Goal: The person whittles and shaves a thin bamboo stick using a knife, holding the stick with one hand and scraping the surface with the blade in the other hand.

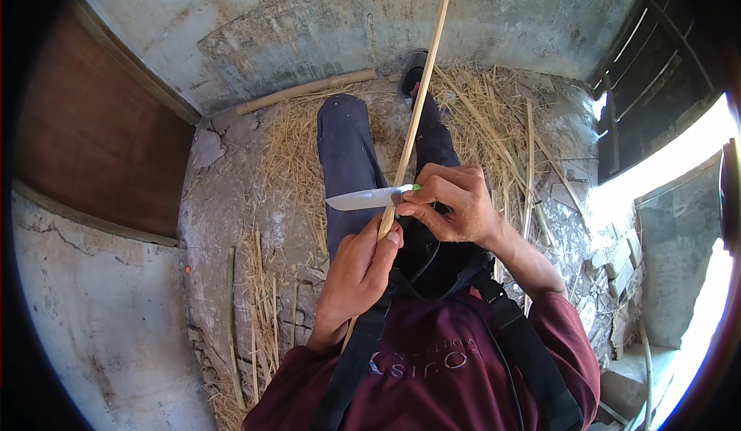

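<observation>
A long, pale strip, which looks like split bamboo, slants up and away from my lap past my knees. My left hand is closed around its lower part, thumb laid along it. In my right hand is a knife with a broad, pale blade pointing left and a bit of green at the handle. The blade crosses the strip just above my left fingers. Most of the handle is hidden by my right fingers.
Straw-like shavings cover the floor around my legs. A thick pole lies along the far wall. More strips lie to the right, and a greenish stick to the left. Broken bricks sit near the bright opening. A brown door panel stands at left.
</observation>
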Tool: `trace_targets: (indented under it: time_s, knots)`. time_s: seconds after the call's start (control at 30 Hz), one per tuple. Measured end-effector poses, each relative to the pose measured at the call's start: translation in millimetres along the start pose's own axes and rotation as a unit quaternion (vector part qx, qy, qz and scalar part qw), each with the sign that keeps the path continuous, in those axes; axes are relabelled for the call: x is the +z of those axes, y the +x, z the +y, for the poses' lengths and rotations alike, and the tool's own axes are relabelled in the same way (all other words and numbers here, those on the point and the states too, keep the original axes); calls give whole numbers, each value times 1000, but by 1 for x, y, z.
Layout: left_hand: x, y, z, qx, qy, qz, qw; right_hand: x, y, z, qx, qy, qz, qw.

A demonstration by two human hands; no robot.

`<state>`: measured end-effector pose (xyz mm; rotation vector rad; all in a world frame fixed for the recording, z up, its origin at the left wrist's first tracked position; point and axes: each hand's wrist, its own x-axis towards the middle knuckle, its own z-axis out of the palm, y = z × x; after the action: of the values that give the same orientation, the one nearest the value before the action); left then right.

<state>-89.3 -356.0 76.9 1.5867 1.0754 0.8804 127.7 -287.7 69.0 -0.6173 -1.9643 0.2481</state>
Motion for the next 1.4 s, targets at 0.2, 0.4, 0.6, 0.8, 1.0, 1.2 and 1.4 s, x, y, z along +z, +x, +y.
trace_targets:
  time_s: [0.2, 0.4, 0.6, 0.8, 1.0, 1.2, 1.4]
  knots:
    - [-1, -2, 7, -3, 11, -13, 1000, 2, 1, -16, -4, -15, -6, 1000]
    - [3, 0, 4, 24, 31, -5, 999, 1, -4, -9, 7, -11, 1, 1000]
    - [3, -1, 14, 24, 56, 12, 998, 0, 4, 2, -11, 4, 8, 1000]
    - [1, -3, 12, 12, 72, 24, 997, 1, 11, 15, -13, -16, 38, 999]
    - [6, -2, 3, 2, 58, 27, 998, -30, 25, 62, 144, -59, 95, 983]
    - [5, -2, 6, -12, 65, 1, 998, -41, 40, 94, 142, -147, 177, 963]
    - [6, -3, 3, -19, 48, -6, 999, -58, 46, 101, 183, -66, 179, 964]
